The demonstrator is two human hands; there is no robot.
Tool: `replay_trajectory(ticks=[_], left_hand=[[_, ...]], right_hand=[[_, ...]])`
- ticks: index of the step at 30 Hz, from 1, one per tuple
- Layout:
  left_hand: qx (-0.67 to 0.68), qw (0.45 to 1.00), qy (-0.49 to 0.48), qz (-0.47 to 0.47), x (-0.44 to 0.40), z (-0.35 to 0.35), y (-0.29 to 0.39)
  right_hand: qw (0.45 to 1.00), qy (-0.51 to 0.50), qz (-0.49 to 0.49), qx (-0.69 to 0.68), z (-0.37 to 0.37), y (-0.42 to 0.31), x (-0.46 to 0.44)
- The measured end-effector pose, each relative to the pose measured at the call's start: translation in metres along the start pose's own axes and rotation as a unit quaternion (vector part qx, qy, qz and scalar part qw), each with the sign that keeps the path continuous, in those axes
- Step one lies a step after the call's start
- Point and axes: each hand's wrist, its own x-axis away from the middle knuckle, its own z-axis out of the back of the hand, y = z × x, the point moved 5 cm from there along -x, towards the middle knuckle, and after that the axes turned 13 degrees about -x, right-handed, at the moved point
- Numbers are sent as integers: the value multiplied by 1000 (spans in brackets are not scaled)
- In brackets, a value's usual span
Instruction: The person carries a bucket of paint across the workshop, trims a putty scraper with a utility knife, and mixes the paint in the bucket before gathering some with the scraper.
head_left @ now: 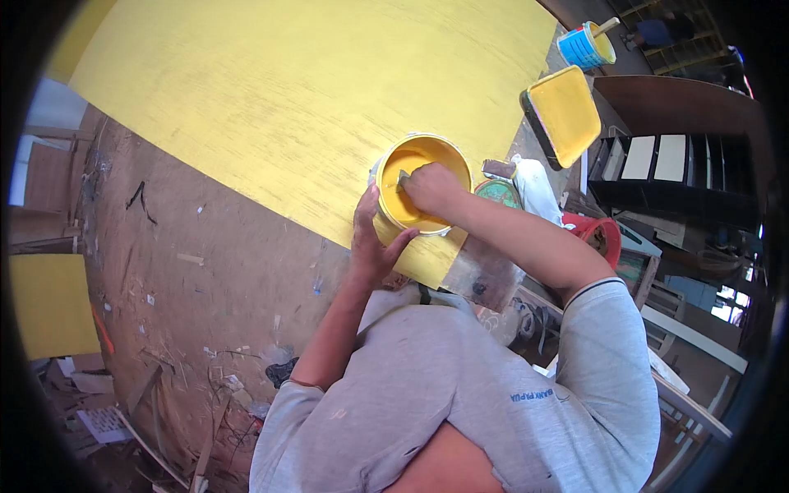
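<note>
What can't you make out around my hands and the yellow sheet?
All in the head view:
Tool handle: hidden by your right hand.
Sheet beneath the bucket: hidden by the bucket itself.
Yellow sheet, far end: cut off by the picture's top edge.
Blue tub, label wording: too small and blurred.

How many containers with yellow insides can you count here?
3: the round bucket on the yellow board, the tray at upper right, and the blue bucket beyond the tray. Others may be hidden.
</note>
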Motion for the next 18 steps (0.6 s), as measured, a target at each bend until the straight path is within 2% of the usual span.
replay_trajectory(ticks=[3,9,15,18], left_hand=[[-4,1000,-4,5,2,1,0],[15,1000,12,0,3,0,-2],[0,1000,17,-14,-1,7,5],[3,1000,11,-5,0,7,5]], right_hand=[[994,49,-69,-63,7,-7,0],[969,-25,-196,-147,10,-7,1],[944,-15,-266,-194,9,-9,13],[910,21,-310,-274,4,4,7]])
